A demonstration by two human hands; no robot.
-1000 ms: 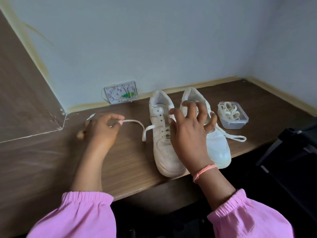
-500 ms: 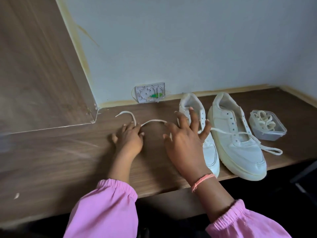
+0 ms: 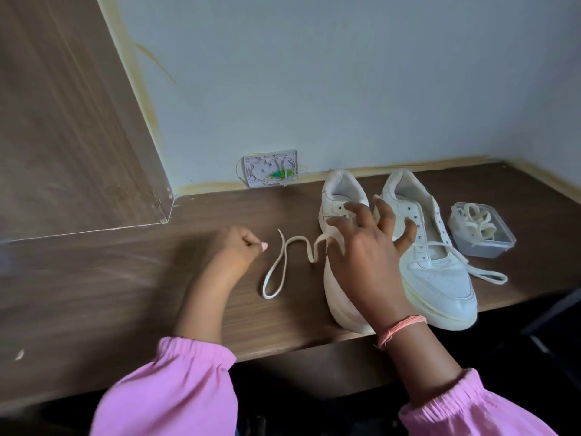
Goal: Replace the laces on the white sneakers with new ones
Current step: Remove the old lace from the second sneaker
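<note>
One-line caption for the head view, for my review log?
Right hand spread over the left sneaker, left hand curled beside the pulled-out lace on the desk.

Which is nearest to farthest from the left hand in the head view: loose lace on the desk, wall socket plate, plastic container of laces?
From the left hand:
1. Loose lace, on the desk just to its right, not touching.
2. Wall socket plate, at the wall base beyond the hand.
3. Plastic container of laces, far right, past both sneakers.
</note>
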